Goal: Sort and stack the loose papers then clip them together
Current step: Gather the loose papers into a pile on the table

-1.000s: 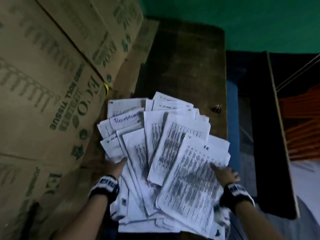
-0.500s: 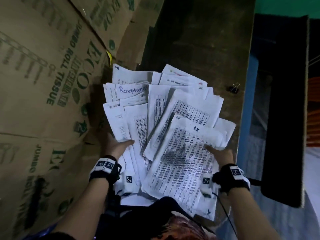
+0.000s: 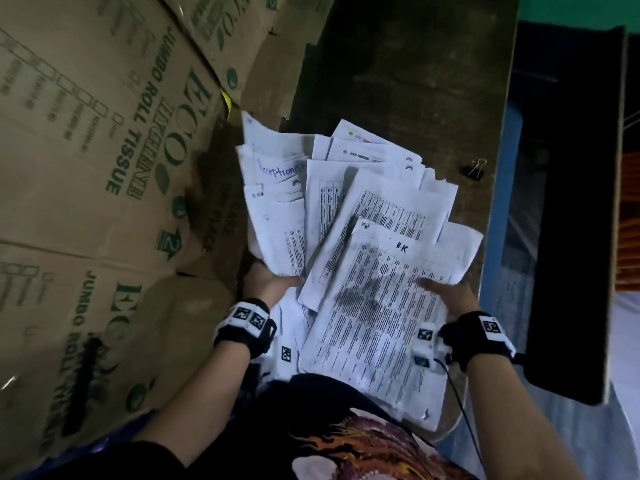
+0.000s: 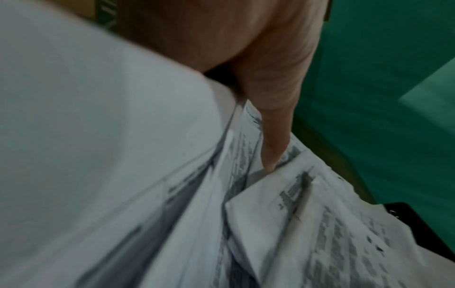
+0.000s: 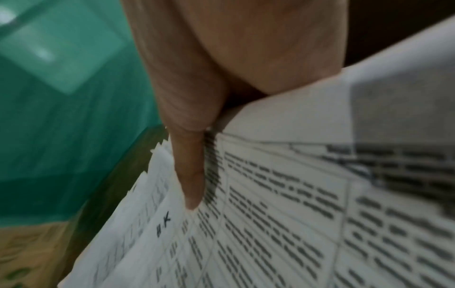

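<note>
Seen from the head view: a loose, fanned pile of white printed paper sheets point(image 3: 360, 258) on the near part of a dark, worn wooden table point(image 3: 408, 74), gripped at both sides. Left hand point(image 3: 268, 284) at the pile's near-left edge, thumb laid over the top sheets, other fingers hidden beneath. Right hand point(image 3: 450, 296) at the near-right edge, thumb across the topmost sheet marked "H·K", other fingers likewise out of sight. Small black binder clip with wire handles point(image 3: 473, 169) on the table, just right of the pile's far corner, apart from it. Stacked brown cardboard boxes printed in green point(image 3: 104, 168) along the left.

Shown only by the left wrist view: the thumb point(image 4: 273, 136) pressed down into a crease between crumpled sheets point(image 4: 307, 224); curl of the remaining fingers impossible to tell.

Shown only by the right wrist view: the thumb point(image 5: 192, 175) flat on the tabled print point(image 5: 295, 224), tip beside the handwritten letters; remaining fingers covered by paper.
</note>
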Available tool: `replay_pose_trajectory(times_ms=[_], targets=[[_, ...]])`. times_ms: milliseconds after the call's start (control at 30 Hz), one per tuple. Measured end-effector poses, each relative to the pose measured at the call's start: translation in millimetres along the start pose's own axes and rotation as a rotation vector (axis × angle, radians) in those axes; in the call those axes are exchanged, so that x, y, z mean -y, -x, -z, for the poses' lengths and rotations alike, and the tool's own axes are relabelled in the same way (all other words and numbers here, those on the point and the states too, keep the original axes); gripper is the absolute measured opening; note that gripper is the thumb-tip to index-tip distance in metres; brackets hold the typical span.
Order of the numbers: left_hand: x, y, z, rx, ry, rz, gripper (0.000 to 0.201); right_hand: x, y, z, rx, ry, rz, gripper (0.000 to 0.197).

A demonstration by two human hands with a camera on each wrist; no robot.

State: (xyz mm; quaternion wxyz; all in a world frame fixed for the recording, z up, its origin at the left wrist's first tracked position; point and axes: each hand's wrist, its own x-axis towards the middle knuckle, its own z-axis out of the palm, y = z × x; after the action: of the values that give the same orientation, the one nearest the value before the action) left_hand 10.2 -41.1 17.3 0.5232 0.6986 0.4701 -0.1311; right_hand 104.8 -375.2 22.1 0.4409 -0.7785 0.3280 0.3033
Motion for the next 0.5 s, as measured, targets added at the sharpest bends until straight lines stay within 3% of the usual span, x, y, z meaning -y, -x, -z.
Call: replay_pose_trajectory(times_ms=[67, 167, 200, 367, 433, 500], targets=[[0, 3, -4, -0.036, 0.012, -0.006, 0.072, -2, -3, 6, 0.018, 0.024, -0.013, 0.072], [38, -35, -11, -0.111, 0.11, -0.015, 0.107, 3, 9, 6, -0.013, 0.049, 0.034, 0.069], [47, -45, -15, -0.114, 0.118, 0.001, 0.108, 2, 9, 5, -0.006, 0.044, 0.035, 0.066], [14, -13, -1, -0.106, 0.138, 0.0, 0.063, 6, 18, -8, -0.166, 0.071, 0.07, 0.06], [10, -10, 7, -0.115, 0.187, -0.004, 0.066, -2, 13, 3, -0.217, 0.082, 0.06, 0.046], [8, -11, 21, -0.142, 0.193, 0.017, 0.076, -13, 16, 21, -0.269, 0.085, 0.072, 0.049]])
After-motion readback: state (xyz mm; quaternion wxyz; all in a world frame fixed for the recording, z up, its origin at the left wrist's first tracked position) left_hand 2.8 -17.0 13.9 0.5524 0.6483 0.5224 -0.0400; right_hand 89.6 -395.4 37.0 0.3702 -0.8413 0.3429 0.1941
